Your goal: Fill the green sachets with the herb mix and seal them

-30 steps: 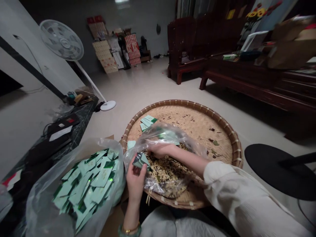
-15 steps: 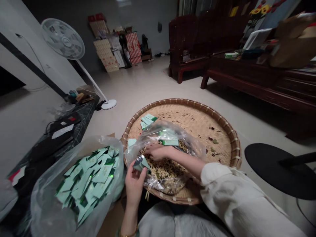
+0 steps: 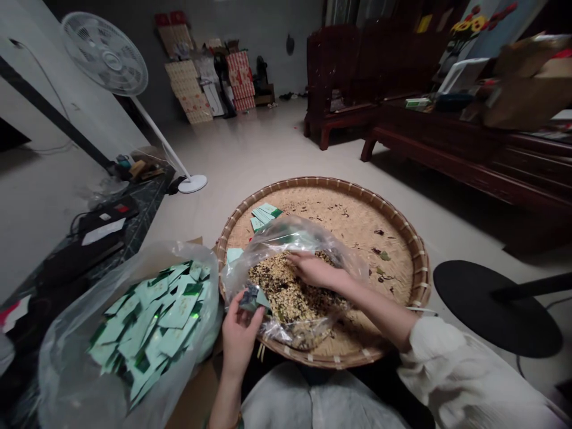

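Note:
My left hand (image 3: 241, 328) pinches a small green sachet (image 3: 255, 298) at the near left edge of a clear plastic bag (image 3: 290, 229). The sachet's mouth looks spread, with a dark, shiny inside. The bag lies open and holds a loose dried mix (image 3: 279, 280) of pale grains and dark bits. Over the far part of the mix is my right hand (image 3: 315, 269), its fingers drawn together and pointing left. What they grip, if anything, is hidden. The bag rests in a round woven bamboo tray (image 3: 422, 262). A small stack of green sachets (image 3: 266, 214) lies behind it.
On my left stands a large plastic bag (image 3: 67, 333) full of green sachets (image 3: 152, 316). A white fan (image 3: 192, 183) is beyond it, beside a dark marble ledge (image 3: 147, 214). A round black base (image 3: 496, 304) is at the right, dark wooden furniture (image 3: 402, 143) behind.
My right hand has lifted off the mix and moved right and away to the bag's far side, covering where a green sachet lay. My left hand keeps its sachet. The view has shifted slightly.

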Demonstrator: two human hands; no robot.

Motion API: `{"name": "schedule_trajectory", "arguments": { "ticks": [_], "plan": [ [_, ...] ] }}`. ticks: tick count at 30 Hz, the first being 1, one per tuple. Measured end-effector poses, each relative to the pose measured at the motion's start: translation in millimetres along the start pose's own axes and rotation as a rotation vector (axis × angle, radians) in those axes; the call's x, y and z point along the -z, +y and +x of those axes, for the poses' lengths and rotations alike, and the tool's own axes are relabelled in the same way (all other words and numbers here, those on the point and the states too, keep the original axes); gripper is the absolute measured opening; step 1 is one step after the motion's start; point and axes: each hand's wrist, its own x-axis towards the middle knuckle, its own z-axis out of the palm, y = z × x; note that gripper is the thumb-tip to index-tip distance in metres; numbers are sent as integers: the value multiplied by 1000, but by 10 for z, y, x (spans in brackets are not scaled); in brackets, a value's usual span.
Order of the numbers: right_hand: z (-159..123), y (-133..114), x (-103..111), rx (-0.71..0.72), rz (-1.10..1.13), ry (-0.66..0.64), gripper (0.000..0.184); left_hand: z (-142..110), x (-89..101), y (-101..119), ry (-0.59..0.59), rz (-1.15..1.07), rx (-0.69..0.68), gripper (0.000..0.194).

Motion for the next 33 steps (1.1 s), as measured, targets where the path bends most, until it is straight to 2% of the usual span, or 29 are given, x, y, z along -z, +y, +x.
{"name": "schedule_trajectory", "arguments": {
  "ticks": [3, 5, 7, 9, 12, 14, 18, 22, 24, 26, 29, 33],
  "plan": [
    [32, -259, -75, 218, -89, -91, 45, -12, 16, -16, -9, -4, 20, 49],
    [44, -376, -112, 275, -126, -159, 39, -17, 11, -18, -16, -15, 28, 49],
    [55, -406, -111, 287, -52, -200, 34, -19, 3, -13, -23, -20, 34, 49],
    [68, -362, -64, 276, 120, -190, 35, -20, -4, -3, -22, -22, 42, 49],
    [72, -262, 68, 147, 352, -80, 39, -22, -9, 11, -17, -35, 57, 49],
    [55, -224, 158, 64, 438, -29, 42, -27, -8, 15, -23, -42, 62, 50],
    [-3, -200, 237, 13, 538, 10, 49, -38, 8, 18, -23, -42, 73, 52],
    [-30, -149, 116, -38, 417, 15, 46, -37, 23, 15, -10, -42, 72, 51],
    [-22, -128, 15, 11, 271, 10, 47, -35, 24, 9, -12, -46, 71, 51],
    [-3, -118, -69, 72, 192, -14, 41, -35, 22, 3, -16, -50, 71, 52],
    [37, -108, -103, 76, 207, -14, 29, -38, 21, -5, -16, -52, 71, 52],
    [70, -64, -4, 11, 328, 61, 31, -37, 29, -6, -10, -56, 68, 51]
  ]
}}
